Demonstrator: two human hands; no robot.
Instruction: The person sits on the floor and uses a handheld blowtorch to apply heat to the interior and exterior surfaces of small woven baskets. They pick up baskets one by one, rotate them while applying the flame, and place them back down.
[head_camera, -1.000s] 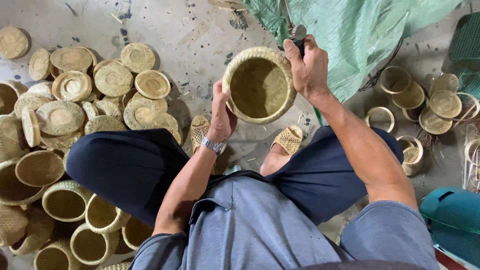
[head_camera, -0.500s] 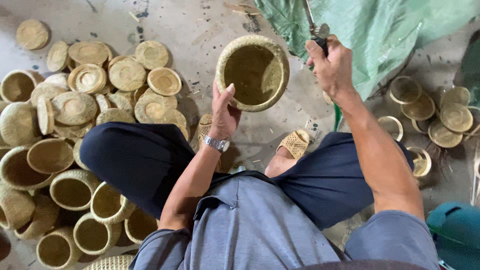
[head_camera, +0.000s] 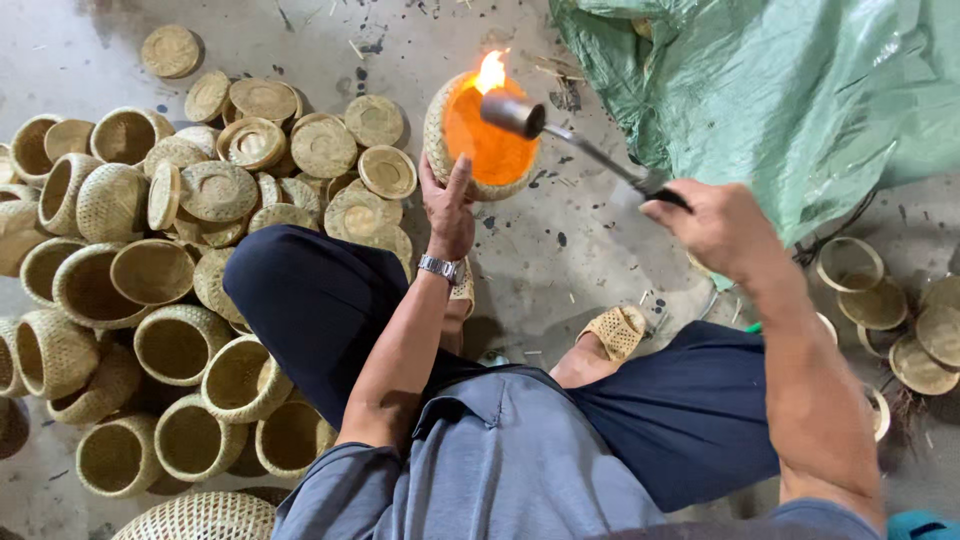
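My left hand (head_camera: 447, 205) grips the near rim of a small round woven basket (head_camera: 440, 135), held up with its opening turned towards me. My right hand (head_camera: 715, 222) is closed on the handle of a metal gas torch (head_camera: 560, 135). The torch nozzle points into the basket, and an orange flame (head_camera: 490, 72) lights the whole inside. A watch sits on my left wrist. I sit with knees spread, in dark trousers and a grey shirt.
Several woven baskets (head_camera: 150, 300) and flat round lids (head_camera: 290, 140) lie heaped on the concrete floor to my left. A green tarp (head_camera: 780, 80) covers the upper right. More lids and rings (head_camera: 890, 310) lie at the right. Woven sandals (head_camera: 615, 330) are on my feet.
My right hand let go of the basket rim and moved right and down. The torch now points into the basket and burns, where before no flame showed.
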